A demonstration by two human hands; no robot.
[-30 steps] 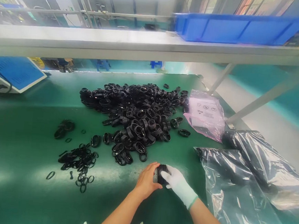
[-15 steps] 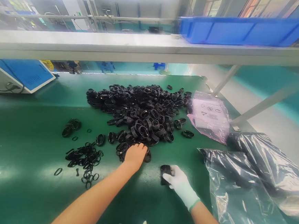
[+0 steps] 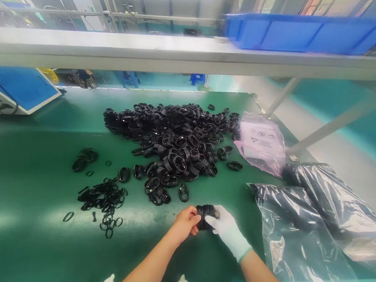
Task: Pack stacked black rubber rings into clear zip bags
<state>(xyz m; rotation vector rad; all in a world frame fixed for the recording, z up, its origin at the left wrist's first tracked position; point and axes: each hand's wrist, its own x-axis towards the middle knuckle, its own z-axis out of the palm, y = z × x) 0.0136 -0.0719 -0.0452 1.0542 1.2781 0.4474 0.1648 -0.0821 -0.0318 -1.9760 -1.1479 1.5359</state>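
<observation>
The left hand (image 3: 186,223), bare, and the right hand (image 3: 228,232), in a white glove, grasp a stack of black coils (image 3: 205,217) from opposite ends, the fingers of both closed on it. The stack is near the front of the green worktop (image 3: 32,176), with a loose coil (image 3: 183,193) just beyond the left hand. Farther back spreads a large pile of coils (image 3: 178,136). Small black bands (image 3: 103,197) lie to the left; a pink bag (image 3: 261,142) and a clear plastic bag (image 3: 306,254) lie to the right.
</observation>
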